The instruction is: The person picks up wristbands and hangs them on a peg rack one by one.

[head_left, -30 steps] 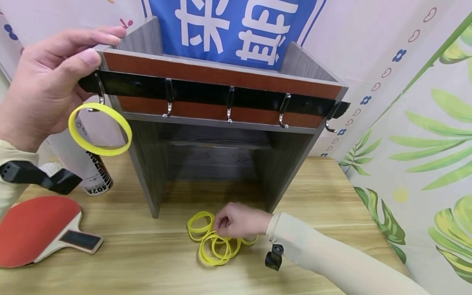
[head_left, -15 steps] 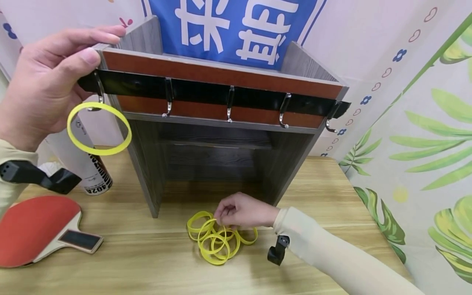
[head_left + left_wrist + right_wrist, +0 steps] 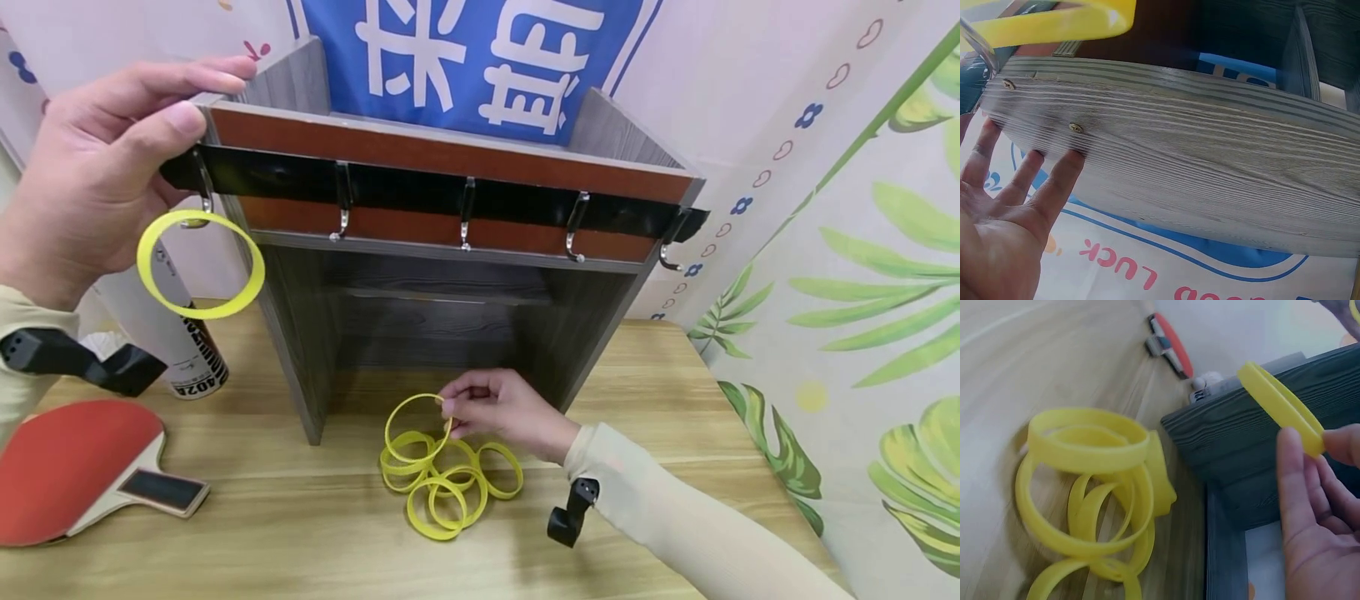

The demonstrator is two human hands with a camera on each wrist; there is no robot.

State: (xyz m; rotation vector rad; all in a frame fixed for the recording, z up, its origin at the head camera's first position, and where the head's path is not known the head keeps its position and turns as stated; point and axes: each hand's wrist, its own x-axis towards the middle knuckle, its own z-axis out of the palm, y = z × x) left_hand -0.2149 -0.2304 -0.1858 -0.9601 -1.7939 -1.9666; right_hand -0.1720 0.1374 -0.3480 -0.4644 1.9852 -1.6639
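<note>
My left hand (image 3: 93,179) holds the upper left corner of a grey wooden shelf unit (image 3: 1179,137), thumb at the front and fingertips on the outer side panel. A black hook rail (image 3: 405,179) crosses the unit's reddish-brown front board. From its leftmost hook hangs a yellow wristband (image 3: 202,312), just below that hand. My right hand (image 3: 513,417) pinches one yellow wristband (image 3: 1279,411) between thumb and fingers, raised over the loose pile. Several more yellow wristbands (image 3: 1088,457) lie overlapping on the table before the unit's opening.
A red table tennis paddle (image 3: 78,467) lies on the wooden table (image 3: 285,533) at the left. Behind it stands a white spray can (image 3: 193,367), partly behind the hanging wristband. The other hooks (image 3: 467,221) on the rail carry nothing. Patterned cloth covers the walls behind and right.
My right hand has risen from the pile with one wristband pinched, lifting it off the others. The left hand stays on the unit's corner.
</note>
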